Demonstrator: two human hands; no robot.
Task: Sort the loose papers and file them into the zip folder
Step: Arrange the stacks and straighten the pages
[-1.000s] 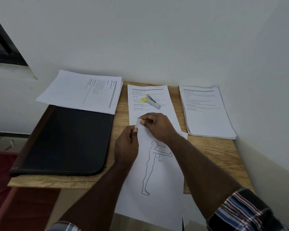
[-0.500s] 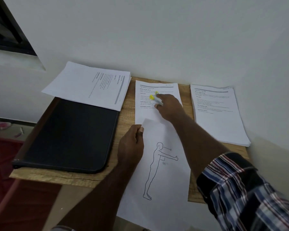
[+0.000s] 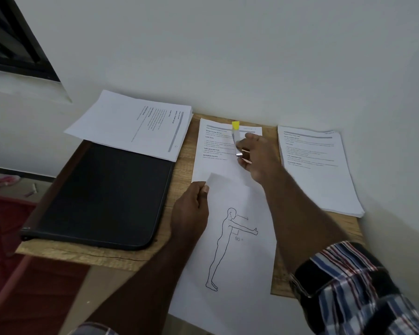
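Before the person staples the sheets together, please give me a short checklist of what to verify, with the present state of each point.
1. Small silver stapler with yellow tip held by right hand: ok.
2. Left hand pinches the top corner of the white sheets with the body outline drawing: ok.
3. Corner placed inside the stapler: not ok, they are apart.
4. Sheets aligned at the corner: cannot tell.
5. Black zip folder open: not ok, it lies shut, with a white paper stack partly on it.

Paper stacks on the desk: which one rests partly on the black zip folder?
The left stack, its text turned sideways, overlaps the black zip folder. The right stack lies on bare desk.
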